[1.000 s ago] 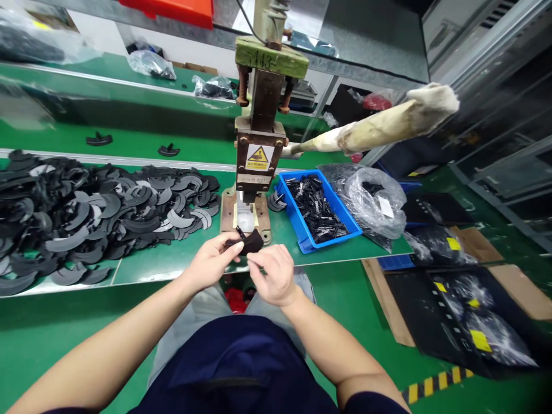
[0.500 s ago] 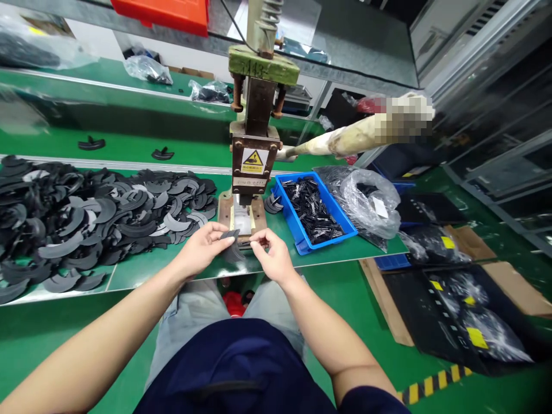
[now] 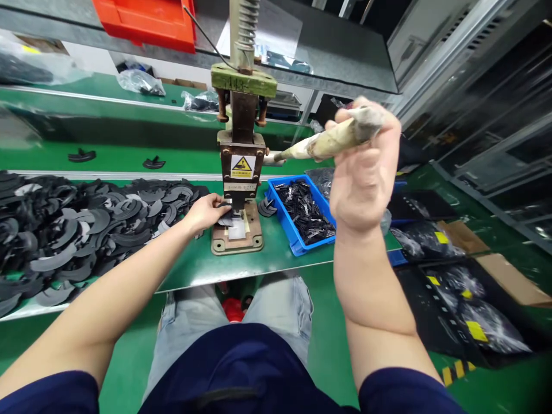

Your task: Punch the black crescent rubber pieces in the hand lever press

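Pinched in my left hand (image 3: 207, 211) is a dark curved plastic part (image 3: 226, 218), held at the left side of the press base (image 3: 237, 244), under the press head (image 3: 242, 167). My right hand (image 3: 366, 167) is raised at the right, its fingers around the wrapped press lever (image 3: 330, 142). A large heap of black curved parts (image 3: 99, 221) lies on the bench left of my left hand. Just right of the press are a few stacked curved parts (image 3: 267, 207).
A blue bin (image 3: 297, 246) full of small black pieces stands right of the press. Two curved parts lie at the back of the green bench (image 3: 190, 277). An orange bin (image 3: 146, 26) sits on the upper shelf. Bagged parts (image 3: 487, 325) are at the far right.
My right hand has moved from the front of the press up to the lever and taken hold of it. My left hand has brought the curved part forward under the press head.
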The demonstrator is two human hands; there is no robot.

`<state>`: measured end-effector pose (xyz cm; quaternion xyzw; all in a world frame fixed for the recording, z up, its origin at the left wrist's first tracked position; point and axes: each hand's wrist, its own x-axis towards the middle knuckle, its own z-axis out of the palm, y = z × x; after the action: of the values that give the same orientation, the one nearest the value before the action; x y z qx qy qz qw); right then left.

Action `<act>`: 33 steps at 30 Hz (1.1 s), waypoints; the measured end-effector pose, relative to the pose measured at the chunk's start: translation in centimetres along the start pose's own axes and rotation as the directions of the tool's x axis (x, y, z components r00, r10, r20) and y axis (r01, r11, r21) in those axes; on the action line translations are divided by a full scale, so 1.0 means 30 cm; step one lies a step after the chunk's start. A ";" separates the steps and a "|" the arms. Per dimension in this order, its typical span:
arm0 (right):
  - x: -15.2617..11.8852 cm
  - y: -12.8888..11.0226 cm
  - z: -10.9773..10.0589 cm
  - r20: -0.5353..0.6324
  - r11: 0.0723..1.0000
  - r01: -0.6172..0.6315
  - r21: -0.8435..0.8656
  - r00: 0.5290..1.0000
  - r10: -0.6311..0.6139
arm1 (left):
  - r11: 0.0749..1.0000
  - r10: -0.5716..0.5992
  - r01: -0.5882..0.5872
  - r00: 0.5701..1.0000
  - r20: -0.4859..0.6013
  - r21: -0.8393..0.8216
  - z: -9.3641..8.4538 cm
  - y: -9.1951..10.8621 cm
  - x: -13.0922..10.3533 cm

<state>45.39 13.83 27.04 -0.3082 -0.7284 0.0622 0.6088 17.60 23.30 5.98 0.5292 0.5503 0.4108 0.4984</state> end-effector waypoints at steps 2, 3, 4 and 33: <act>0.040 -0.029 0.024 0.037 0.999 0.013 0.039 0.999 -0.014 | 1.000 -0.002 0.002 1.000 -0.007 0.006 0.020 0.003 -0.005; 0.052 -0.034 0.039 0.021 0.998 0.013 0.053 1.000 -0.014 | 1.000 -0.002 0.002 1.000 -0.012 0.006 0.027 0.002 -0.009; 0.061 -0.034 0.054 0.027 0.999 0.016 0.040 0.999 -0.017 | 1.000 0.002 -0.001 1.000 -0.020 0.011 0.032 -0.001 -0.015; -0.423 0.056 0.158 -0.030 0.993 0.104 0.054 0.994 -0.102 | 0.824 0.006 -0.022 1.000 0.031 0.566 -0.032 0.049 -0.039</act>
<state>42.51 9.87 14.31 -0.2540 -0.7329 0.0468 0.6294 16.85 22.35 7.72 0.6629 0.6364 0.2254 0.3236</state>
